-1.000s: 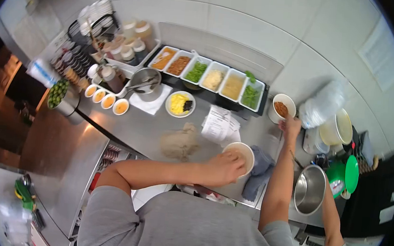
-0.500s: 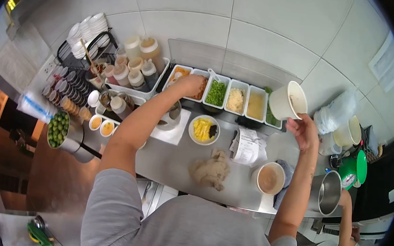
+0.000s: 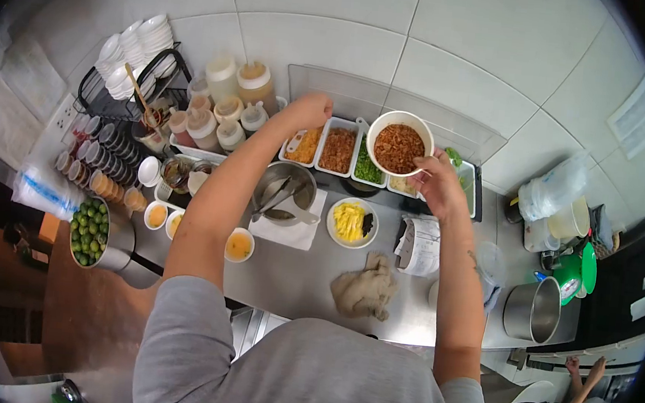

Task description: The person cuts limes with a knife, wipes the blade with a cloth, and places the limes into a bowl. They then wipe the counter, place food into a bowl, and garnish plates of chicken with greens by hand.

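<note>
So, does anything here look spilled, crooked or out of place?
Nothing looks spilled or broken. The one untidy thing is a crumpled beige cloth lying loose on the steel counter, just in front of the plate of yellow food. The right hand holds its bowl of brown bits above the topping trays.

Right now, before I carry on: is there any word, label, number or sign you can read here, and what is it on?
No text is legible in this view.
Receipt slip on the counter: printed lines, too small to read.
Wall notice at right: blurred.
Plastic bag at left: blue print, blurred.
Squeeze bottles, and bowl in the right hand: no label shows.
</note>
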`<state>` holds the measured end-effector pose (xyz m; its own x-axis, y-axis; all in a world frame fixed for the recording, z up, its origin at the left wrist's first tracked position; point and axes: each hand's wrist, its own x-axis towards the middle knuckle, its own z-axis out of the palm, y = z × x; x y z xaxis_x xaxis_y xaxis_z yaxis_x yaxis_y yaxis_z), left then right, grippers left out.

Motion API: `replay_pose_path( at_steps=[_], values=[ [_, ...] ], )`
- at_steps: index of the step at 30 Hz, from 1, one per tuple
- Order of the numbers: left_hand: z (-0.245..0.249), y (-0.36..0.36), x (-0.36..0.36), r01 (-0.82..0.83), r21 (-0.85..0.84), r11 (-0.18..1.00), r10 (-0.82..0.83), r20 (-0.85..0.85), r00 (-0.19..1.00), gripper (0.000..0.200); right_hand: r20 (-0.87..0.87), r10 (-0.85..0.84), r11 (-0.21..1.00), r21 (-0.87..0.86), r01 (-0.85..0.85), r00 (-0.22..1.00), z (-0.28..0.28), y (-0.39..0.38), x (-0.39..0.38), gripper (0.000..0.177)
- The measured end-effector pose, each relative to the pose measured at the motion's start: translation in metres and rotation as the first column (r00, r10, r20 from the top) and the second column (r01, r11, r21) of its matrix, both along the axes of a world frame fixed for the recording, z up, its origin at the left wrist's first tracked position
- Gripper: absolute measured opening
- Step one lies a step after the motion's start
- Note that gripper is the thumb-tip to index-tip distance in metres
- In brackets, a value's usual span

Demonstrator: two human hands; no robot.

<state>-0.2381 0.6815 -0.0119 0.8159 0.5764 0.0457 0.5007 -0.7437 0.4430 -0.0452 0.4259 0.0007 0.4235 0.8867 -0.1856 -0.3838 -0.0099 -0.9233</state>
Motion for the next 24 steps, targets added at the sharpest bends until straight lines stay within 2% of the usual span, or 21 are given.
replay_pose_path(
  at_steps=[3, 4, 6, 8, 11, 14, 17, 20, 24],
  values=[
    [0.016, -0.023, -0.004, -0.094, 0.171, 0.981, 0.044, 0.278, 0.960, 0.011, 0.217, -0.048, 0.998, 0.050, 0.038, 0.975, 0.006, 0.013, -0.017, 0.060],
    [0.026, -0.035, -0.006, -0.050, 0.168, 0.985, 0.000, 0.284, 0.959, 0.011, 0.288, -0.062, 0.998, 0.044, 0.051, 0.956, -0.001, 0.019, -0.013, 0.068],
    [0.040, -0.059, -0.003, 0.038, 0.157, 0.987, -0.083, 0.296, 0.952, 0.011, 0.339, -0.064, 0.998, 0.043, 0.053, 0.939, 0.002, 0.027, -0.020, 0.069],
    [0.029, -0.067, 0.009, 0.239, 0.248, 0.939, -0.299, 0.242, 0.923, 0.019, 0.376, -0.054, 0.998, 0.049, 0.038, 0.925, 0.001, 0.033, -0.028, 0.071],
    [0.012, -0.088, 0.021, 0.184, 0.281, 0.942, -0.283, 0.370, 0.885, 0.034, 0.394, -0.031, 0.998, 0.069, 0.004, 0.919, -0.004, 0.045, -0.035, 0.072],
    [0.005, -0.077, 0.023, 0.258, 0.276, 0.926, -0.288, 0.072, 0.955, 0.049, 0.393, -0.031, 0.998, 0.070, 0.003, 0.919, -0.005, 0.052, -0.037, 0.072],
    [-0.007, -0.066, 0.021, 0.214, 0.254, 0.943, -0.285, 0.288, 0.914, 0.052, 0.422, -0.049, 0.997, 0.070, 0.022, 0.905, -0.006, 0.055, -0.039, 0.072],
    [0.008, -0.077, 0.014, 0.224, 0.220, 0.949, -0.285, 0.306, 0.908, 0.051, 0.459, -0.058, 0.998, 0.061, 0.034, 0.887, 0.000, 0.059, -0.047, 0.071],
    [-0.001, -0.069, 0.016, 0.264, 0.189, 0.946, -0.303, 0.222, 0.927, 0.050, 0.506, -0.053, 0.998, 0.041, 0.037, 0.861, 0.005, 0.063, -0.053, 0.072]
  ],
)
